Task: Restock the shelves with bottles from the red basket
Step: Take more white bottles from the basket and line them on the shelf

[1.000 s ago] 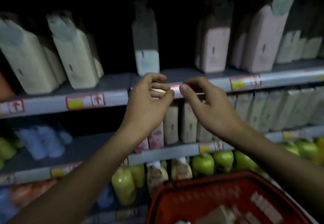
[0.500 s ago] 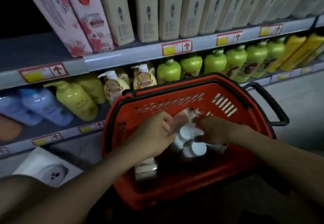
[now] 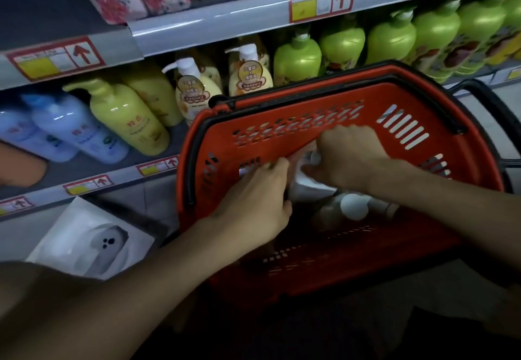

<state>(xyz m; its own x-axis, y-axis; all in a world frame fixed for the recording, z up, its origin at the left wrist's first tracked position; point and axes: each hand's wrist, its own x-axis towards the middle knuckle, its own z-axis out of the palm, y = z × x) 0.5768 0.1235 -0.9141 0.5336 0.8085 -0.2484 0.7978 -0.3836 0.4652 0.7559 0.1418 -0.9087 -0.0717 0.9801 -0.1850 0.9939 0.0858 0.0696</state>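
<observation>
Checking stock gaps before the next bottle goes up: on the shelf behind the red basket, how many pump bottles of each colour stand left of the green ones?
Blue bottles: 2
Yellow bottles: 2
Cream bottles with white pumps: 2 in front; any behind are too hidden to count
Total: 6

Head camera looks steeply down, close over basket (image 3: 282, 145) and shelves (image 3: 225, 21).

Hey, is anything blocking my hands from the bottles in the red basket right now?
Nothing visible does. Both the left hand and right hand are already inside the red basket, at the pale bottles; whether either has a firm grip is unclear.
</observation>
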